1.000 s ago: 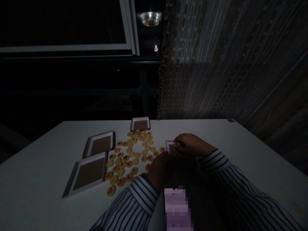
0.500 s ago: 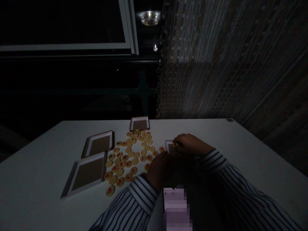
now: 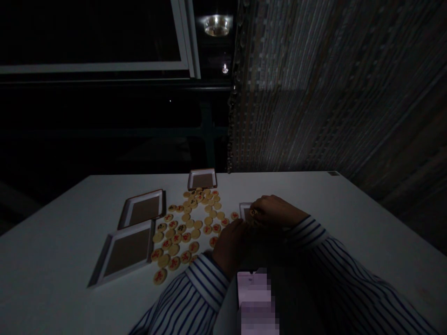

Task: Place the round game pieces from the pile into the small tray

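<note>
My right hand [image 3: 279, 210] is closed, its fingertips pinching a round xiangqi piece [image 3: 253, 212] with a black character. That piece is just above a small light-rimmed tray [image 3: 245, 205], mostly covered by my hands. My left hand [image 3: 228, 247] reaches the tray's near left side with fingers curled at its edge; shadow hides the fingertips. Another pale piece [image 3: 257, 224] shows dimly between my hands. Left of them, many wooden xiangqi pieces [image 3: 176, 238] lie spread out, some with red or black characters, others plain side up.
Two open trays [image 3: 153, 232] [image 3: 162, 200] stand at the left of the white table [image 3: 63, 251], and a third tray [image 3: 202, 171] at the back. A lit phone [image 3: 253, 288] lies in front of me. Behind the table hang a string curtain [image 3: 279, 93] and a dark window.
My right hand has shifted very slightly left and down with the piece between its fingers. My left hand and the scattered pieces look the same.
</note>
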A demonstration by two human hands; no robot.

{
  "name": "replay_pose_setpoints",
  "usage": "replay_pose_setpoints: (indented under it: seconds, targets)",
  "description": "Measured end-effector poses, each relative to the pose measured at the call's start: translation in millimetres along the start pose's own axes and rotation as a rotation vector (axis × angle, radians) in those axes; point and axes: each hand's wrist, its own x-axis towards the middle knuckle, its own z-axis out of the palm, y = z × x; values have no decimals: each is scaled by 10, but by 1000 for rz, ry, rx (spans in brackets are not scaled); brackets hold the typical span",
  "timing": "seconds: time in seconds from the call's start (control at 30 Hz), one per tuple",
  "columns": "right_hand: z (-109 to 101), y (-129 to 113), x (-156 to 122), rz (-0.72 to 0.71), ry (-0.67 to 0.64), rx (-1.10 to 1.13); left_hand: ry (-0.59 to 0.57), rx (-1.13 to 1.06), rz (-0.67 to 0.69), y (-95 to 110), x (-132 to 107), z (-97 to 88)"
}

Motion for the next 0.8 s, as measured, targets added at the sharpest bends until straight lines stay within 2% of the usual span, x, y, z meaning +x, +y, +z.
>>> replay_pose_setpoints:
  seconds: [0.27, 0.43, 0.8]
  targets:
    - [21, -4, 1, -12, -13, 18, -70, -12, 1, -26, 20, 36]
    - [-15, -19, -8, -6, -37, 30, 4, 26, -21, -88, -22, 114]
    - [-9, 6, -11, -24, -41, 48, -23, 14, -10, 46, 19, -36]
